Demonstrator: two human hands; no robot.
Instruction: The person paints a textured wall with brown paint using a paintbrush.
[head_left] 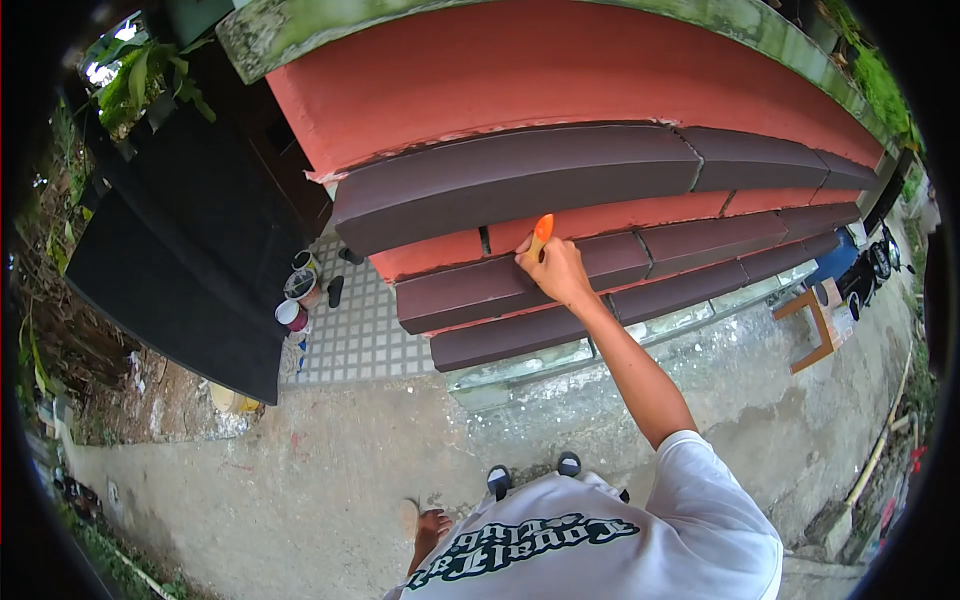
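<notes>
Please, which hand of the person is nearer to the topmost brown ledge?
Right. The right hand is just below the topmost brown ledge in the picture, holding an orange-tipped brush; the left hand hangs low beside the white shirt, farther away.

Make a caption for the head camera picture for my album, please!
Right hand holding an orange-tipped tool at the brown ledges of a red wall.
</notes>
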